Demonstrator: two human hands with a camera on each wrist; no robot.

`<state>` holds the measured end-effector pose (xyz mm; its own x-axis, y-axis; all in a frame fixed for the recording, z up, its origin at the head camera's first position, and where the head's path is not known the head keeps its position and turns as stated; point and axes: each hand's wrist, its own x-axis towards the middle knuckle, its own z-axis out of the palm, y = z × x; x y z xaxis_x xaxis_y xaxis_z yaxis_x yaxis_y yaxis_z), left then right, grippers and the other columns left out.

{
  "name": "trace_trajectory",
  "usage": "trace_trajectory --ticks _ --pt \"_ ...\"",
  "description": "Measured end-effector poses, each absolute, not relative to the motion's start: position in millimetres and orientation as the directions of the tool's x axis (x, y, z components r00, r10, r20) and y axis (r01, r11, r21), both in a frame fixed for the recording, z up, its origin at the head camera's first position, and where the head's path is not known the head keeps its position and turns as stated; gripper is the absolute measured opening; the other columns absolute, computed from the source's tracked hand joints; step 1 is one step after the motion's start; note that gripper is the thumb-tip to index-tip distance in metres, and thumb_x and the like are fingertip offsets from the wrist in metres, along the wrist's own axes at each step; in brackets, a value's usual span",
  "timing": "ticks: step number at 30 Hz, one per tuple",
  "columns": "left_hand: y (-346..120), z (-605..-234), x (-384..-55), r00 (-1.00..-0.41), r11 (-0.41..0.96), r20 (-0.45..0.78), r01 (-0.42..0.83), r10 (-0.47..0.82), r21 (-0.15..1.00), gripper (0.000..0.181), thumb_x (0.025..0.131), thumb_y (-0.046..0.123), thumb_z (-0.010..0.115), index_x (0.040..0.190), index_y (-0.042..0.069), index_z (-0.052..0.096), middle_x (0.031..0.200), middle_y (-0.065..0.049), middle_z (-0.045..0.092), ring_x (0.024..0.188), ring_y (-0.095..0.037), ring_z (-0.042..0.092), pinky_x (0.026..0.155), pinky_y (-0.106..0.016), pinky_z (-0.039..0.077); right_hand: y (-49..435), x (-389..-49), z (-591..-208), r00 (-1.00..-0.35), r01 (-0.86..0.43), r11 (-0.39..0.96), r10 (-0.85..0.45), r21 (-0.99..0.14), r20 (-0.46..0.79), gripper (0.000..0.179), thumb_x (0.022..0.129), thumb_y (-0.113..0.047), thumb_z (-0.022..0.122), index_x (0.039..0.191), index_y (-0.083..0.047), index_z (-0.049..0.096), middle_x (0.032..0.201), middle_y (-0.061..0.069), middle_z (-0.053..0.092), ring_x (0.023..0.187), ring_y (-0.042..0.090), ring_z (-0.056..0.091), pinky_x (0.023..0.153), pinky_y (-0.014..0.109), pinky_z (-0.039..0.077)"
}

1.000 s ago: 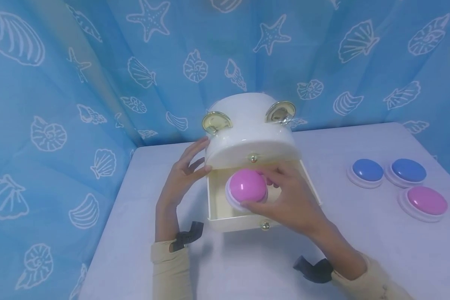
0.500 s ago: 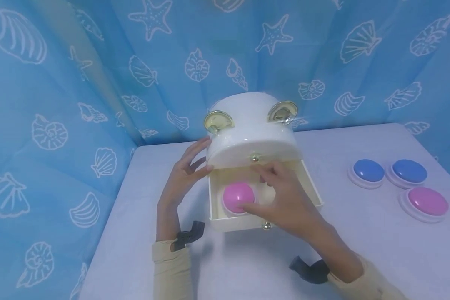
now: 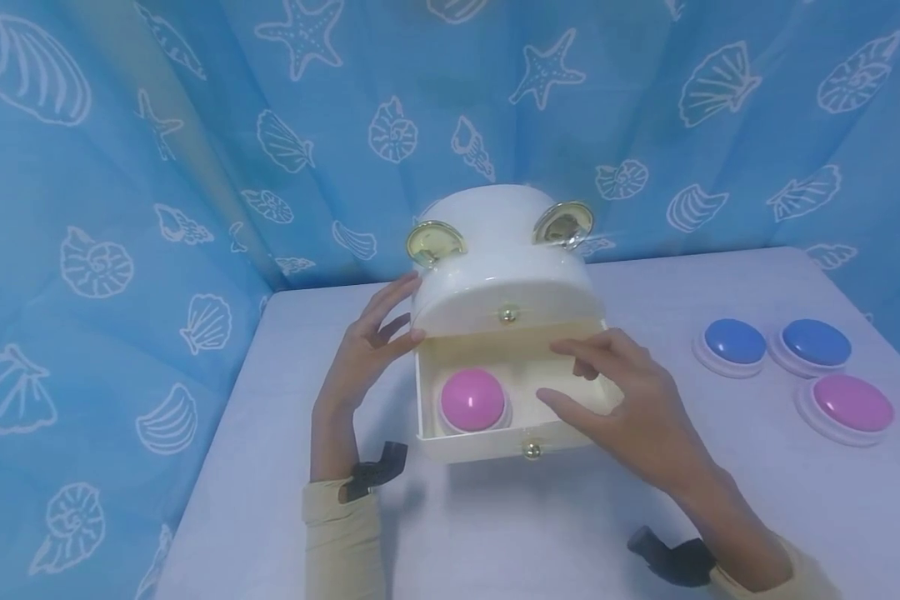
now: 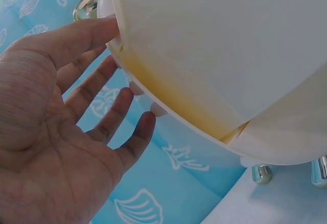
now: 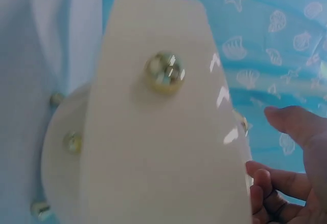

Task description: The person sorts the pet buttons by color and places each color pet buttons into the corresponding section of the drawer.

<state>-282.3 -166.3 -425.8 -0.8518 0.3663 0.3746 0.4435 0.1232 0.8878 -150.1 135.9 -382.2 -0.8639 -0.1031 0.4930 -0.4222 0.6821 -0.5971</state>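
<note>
A white storage box (image 3: 495,242) with gold ear shapes stands on the table, its lower drawer (image 3: 474,451) pulled out. Inside the drawer's left part lies a round push button (image 3: 472,400) with a pink dome and white base. My left hand (image 3: 360,362) rests on the box's left side, thumb at the front corner. The left wrist view shows that hand's (image 4: 61,111) fingers spread and touching the wall. Over the drawer's right part hovers my right hand (image 3: 637,408), thumb and fingers apart, holding nothing. In the right wrist view it (image 5: 291,168) appears beyond the drawer front (image 5: 163,142).
To the right on the table sit two blue push buttons (image 3: 735,342) and another pink one (image 3: 855,404). Gold knobs (image 3: 532,450) stick out from the drawer fronts. A blue curtain (image 3: 450,92) with shell prints hangs behind and left of the table.
The pink push button, first held by my right hand, has come down into the drawer's left part. My right hand has let go and moved right. The left hand stays put.
</note>
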Motion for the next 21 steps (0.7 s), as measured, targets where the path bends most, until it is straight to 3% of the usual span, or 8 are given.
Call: trace_trajectory --ticks 6,13,21 --pt "-167 -425 -280 -0.853 0.107 0.373 0.436 0.365 0.893 0.063 0.093 0.014 0.072 0.150 0.026 0.048 0.157 0.011 0.036 0.144 -0.011 0.030 0.112 -0.042 0.039 165 -145 -394 -0.858 -0.366 0.706 -0.005 -0.606 0.513 0.046 0.077 -0.017 0.088 0.119 -0.016 0.072 0.095 -0.007 0.056 0.089 0.010 0.049 0.068 0.011 0.042" --pt "-163 -419 -274 -0.853 0.103 0.377 0.438 0.360 0.893 0.063 0.093 0.007 0.069 0.151 0.016 0.046 0.158 0.007 0.035 0.145 -0.014 0.030 0.113 -0.048 0.036 201 -142 -411 -0.902 -0.192 0.773 0.104 -0.604 0.419 0.042 0.085 -0.030 0.081 0.123 -0.018 0.070 0.099 -0.003 0.057 0.090 0.015 0.047 0.056 0.019 0.046" --pt "-164 -423 -278 -0.847 0.101 0.383 0.446 0.369 0.890 0.062 0.093 0.012 0.071 0.150 0.024 0.048 0.157 0.010 0.036 0.145 -0.013 0.030 0.113 -0.047 0.037 249 -142 -429 -0.929 -0.004 0.825 0.207 -0.565 0.307 0.051 0.088 -0.043 0.075 0.129 -0.015 0.066 0.106 0.006 0.057 0.096 0.027 0.051 0.060 0.021 0.048"
